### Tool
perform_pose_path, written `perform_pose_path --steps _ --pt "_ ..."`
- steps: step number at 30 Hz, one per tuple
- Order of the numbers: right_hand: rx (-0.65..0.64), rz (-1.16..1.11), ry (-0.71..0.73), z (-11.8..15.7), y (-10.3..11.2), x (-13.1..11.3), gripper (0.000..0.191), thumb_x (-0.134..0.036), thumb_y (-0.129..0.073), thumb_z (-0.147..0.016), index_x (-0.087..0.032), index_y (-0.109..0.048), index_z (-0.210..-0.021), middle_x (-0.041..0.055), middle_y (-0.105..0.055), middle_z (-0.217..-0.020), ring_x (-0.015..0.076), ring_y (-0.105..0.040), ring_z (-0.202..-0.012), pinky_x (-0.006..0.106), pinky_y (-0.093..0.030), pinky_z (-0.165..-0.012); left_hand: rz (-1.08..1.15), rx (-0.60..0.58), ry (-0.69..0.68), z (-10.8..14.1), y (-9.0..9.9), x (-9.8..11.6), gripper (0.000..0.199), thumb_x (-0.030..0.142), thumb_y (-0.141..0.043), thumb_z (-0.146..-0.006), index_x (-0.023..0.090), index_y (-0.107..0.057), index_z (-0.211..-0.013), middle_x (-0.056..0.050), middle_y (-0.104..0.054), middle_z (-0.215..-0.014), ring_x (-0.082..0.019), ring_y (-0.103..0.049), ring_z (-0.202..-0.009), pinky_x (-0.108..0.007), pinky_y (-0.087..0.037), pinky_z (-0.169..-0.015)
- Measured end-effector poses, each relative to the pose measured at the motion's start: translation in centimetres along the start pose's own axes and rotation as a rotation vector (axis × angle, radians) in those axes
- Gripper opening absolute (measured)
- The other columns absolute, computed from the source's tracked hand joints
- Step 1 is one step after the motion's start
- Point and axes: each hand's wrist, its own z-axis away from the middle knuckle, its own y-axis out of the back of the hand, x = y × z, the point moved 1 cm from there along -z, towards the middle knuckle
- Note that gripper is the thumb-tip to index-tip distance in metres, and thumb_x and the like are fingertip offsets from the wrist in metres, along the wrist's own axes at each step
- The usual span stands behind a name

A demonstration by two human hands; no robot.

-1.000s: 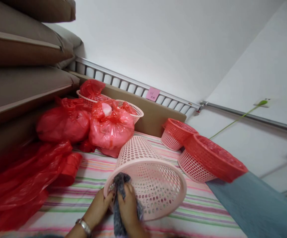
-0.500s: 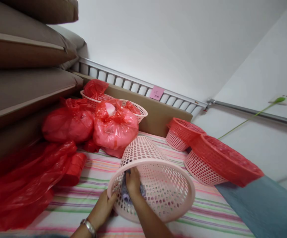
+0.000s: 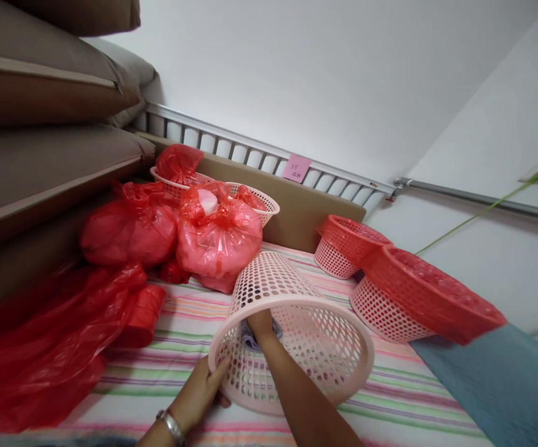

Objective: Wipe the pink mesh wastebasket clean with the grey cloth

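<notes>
A pink perforated plastic basket (image 3: pixel 273 301) lies on its side with its mouth toward me. My left hand (image 3: pixel 206 385) grips the left part of its rim, thumb on the inner wall and fingers outside. Deep inside the basket, my right hand (image 3: pixel 260 323) presses a greyish-purple cloth (image 3: pixel 250 338) against the inner wall. The basket's upper rim hides part of the right hand's fingers. A silver bracelet (image 3: pixel 170 425) circles my left wrist.
Filled red plastic bags (image 3: pixel 219 242) stand behind the basket. On the left lie a loose red bag (image 3: pixel 49 347) and a red bag roll (image 3: pixel 141 316). Two red-lined baskets (image 3: pixel 390 310) stand right, near a blue-grey sheet (image 3: pixel 496 379). Striped fabric (image 3: pixel 175 354) covers the surface.
My right hand has moved deeper into the basket with the cloth. The left hand keeps its hold on the rim. The whole view has shifted slightly.
</notes>
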Motion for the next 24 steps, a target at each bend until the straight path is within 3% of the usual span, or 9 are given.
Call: perform_pose_path --steps 6,12,15,19,24 --pt "-0.036 0.082 0.009 6.1 1.5 -1.6 0.033 -0.018 -0.047 -0.076 -0.012 -0.065 -0.103 0.0162 -0.062 -0.105 0.0289 -0.057 -0.100 0.040 -0.041 -0.089 0.051 0.036 0.026 0.2 -0.7 0.0 0.065 0.059 -0.043 -0.083 0.014 -0.043 -0.130 -0.001 -0.066 -0.059 -0.016 -0.060 -0.043 -0.024 -0.046 -0.044" --pt "-0.017 0.037 0.134 15.4 2.5 -0.6 0.043 -0.013 -0.048 -0.071 -0.023 -0.061 -0.110 0.0088 -0.059 -0.115 0.0255 -0.053 -0.110 0.038 -0.040 -0.096 0.075 0.035 -0.026 0.2 -0.9 -0.1 0.065 0.062 -0.046 -0.080 0.014 -0.051 -0.123 -0.002 -0.068 -0.063 -0.015 -0.060 -0.045 -0.022 -0.047 -0.043" --pt "-0.081 -0.027 0.230 17.9 2.9 0.4 0.048 -0.013 -0.051 -0.068 -0.026 -0.059 -0.114 0.0057 -0.058 -0.118 0.0231 -0.053 -0.110 0.035 -0.042 -0.095 0.059 0.005 -0.046 0.0 -0.9 -0.5 0.062 0.062 -0.042 -0.082 0.013 -0.054 -0.119 -0.002 -0.066 -0.059 -0.016 -0.061 -0.047 -0.022 -0.048 -0.045" --pt "-0.045 -0.016 0.173 17.0 3.1 0.3 0.049 -0.011 -0.047 -0.069 -0.025 -0.060 -0.114 0.0069 -0.059 -0.117 0.0232 -0.053 -0.110 0.036 -0.041 -0.095 0.038 0.009 -0.021 -0.2 -1.2 -0.4 0.063 0.061 -0.041 -0.082 0.012 -0.051 -0.121 -0.002 -0.067 -0.058 -0.015 -0.061 -0.043 -0.022 -0.047 -0.042" --pt "0.015 0.054 0.038 11.5 2.1 -0.9 0.045 -0.011 -0.044 -0.071 -0.018 -0.062 -0.112 0.0110 -0.061 -0.112 0.0248 -0.055 -0.106 0.036 -0.040 -0.095 0.025 0.006 -0.018 -0.3 -1.5 -0.1 0.065 0.061 -0.040 -0.083 0.011 -0.047 -0.125 -0.003 -0.069 -0.055 -0.015 -0.061 -0.039 -0.022 -0.046 -0.041"
